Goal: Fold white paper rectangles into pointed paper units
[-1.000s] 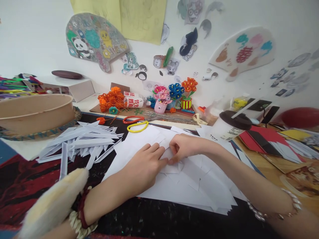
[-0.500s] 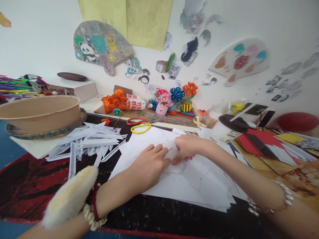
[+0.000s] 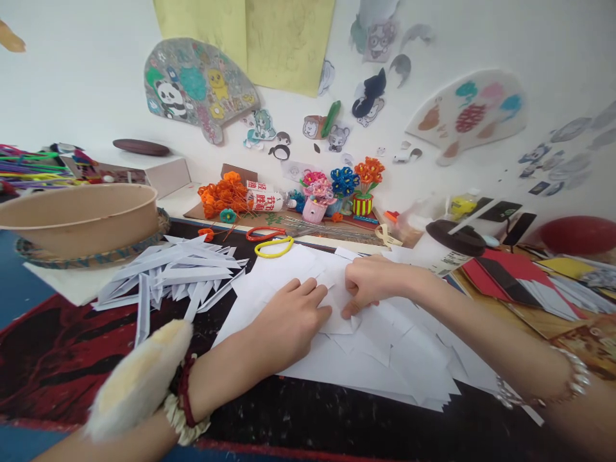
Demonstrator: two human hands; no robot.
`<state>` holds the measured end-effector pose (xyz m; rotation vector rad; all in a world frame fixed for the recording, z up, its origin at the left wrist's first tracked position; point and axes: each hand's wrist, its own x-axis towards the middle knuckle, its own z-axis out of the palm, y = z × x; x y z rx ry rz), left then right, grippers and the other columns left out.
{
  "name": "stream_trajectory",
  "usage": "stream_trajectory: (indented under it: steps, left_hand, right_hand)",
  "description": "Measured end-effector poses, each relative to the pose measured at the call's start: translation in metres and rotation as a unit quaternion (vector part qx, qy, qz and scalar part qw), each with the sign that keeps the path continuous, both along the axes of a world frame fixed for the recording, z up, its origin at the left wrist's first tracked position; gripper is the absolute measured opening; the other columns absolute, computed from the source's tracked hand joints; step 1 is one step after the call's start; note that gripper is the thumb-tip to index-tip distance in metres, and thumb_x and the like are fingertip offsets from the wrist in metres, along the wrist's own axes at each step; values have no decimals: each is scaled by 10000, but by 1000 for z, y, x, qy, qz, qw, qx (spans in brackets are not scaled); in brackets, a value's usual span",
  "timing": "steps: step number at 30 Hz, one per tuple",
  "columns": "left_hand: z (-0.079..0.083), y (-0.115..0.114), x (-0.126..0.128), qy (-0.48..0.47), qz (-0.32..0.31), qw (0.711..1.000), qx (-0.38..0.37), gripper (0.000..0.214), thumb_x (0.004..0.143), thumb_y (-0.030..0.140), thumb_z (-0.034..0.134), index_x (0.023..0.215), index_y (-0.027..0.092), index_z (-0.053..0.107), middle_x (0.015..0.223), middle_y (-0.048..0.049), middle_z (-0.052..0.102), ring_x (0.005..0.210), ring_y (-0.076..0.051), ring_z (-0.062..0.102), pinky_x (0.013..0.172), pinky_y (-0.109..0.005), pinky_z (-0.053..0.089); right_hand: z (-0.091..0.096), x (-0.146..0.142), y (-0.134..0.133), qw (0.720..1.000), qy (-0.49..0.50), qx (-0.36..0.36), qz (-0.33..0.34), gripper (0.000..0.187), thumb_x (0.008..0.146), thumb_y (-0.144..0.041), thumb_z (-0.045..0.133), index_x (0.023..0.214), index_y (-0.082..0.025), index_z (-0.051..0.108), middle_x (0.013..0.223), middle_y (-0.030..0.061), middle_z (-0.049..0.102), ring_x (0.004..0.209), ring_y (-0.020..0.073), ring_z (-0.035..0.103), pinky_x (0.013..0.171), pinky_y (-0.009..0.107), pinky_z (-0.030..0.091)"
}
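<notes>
My left hand (image 3: pixel 293 321) is closed, its fingers curled down on a small piece of white paper (image 3: pixel 339 321). To its right, my right hand (image 3: pixel 373 282) is also closed, with the thumb bent down onto the same paper near a small raised fold. The fingertips of both hands are partly hidden. Beneath them lies a loose stack of white sheets (image 3: pixel 366 372) with uneven edges. Left of the stack is a pile of folded white paper strips (image 3: pixel 178 273). Scissors (image 3: pixel 274 247) with one red and one yellow handle lie just beyond the sheets.
A beige basin (image 3: pixel 81 208) stands at the left. At the back are orange pipe-cleaner flowers (image 3: pixel 224 196), a plastic bottle (image 3: pixel 264 196) and small flower pots (image 3: pixel 315 208). A lidded cup (image 3: pixel 445 247) and red paper (image 3: pixel 510 276) are on the right.
My right hand has shifted slightly right, away from my left hand, showing more of the small paper and its fold. My left hand has barely moved.
</notes>
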<state>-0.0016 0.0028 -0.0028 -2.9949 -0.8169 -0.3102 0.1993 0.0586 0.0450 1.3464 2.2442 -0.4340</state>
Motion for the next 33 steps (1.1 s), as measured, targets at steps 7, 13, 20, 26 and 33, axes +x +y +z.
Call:
stream_trajectory:
  steps: [7,13,20,26,33]
  left_hand:
    - [1,1,0,5,2,1000,-11,325,785,33,493,1022,176,665,954,-94,578,869,-246,477,693,-369,347]
    - [5,4,-2,-2,12,999,-38,419,771,-8,466,1060,214,673,951,-80,576,884,-241,474,710,-369,344]
    - [11,11,-4,-10,12,998,-66,467,767,-39,459,1020,273,698,891,-44,570,881,-216,476,748,-357,336]
    - [25,17,-3,23,13,995,-95,465,754,-26,480,957,312,727,879,-24,589,873,-197,499,763,-346,334]
    - [50,24,2,81,-11,987,-137,296,808,136,587,980,326,734,875,-20,604,876,-195,519,798,-336,353]
  right_hand:
    - [6,-5,-2,999,-36,-8,12,429,686,-560,653,492,-182,593,531,22,649,604,176,596,560,273,340]
    - [7,-25,-10,996,-83,44,11,287,678,-434,737,634,-157,679,626,72,694,727,252,660,617,302,384]
    - [9,-12,-11,999,-22,29,-23,322,701,-468,722,731,-148,708,776,81,731,754,216,669,593,255,411]
    - [15,-5,-22,998,34,48,-35,447,731,-611,617,807,-179,703,823,40,725,763,191,648,567,249,394]
    - [9,-22,-26,995,-6,85,-51,370,663,-530,723,619,-168,661,701,68,701,756,252,665,620,302,397]
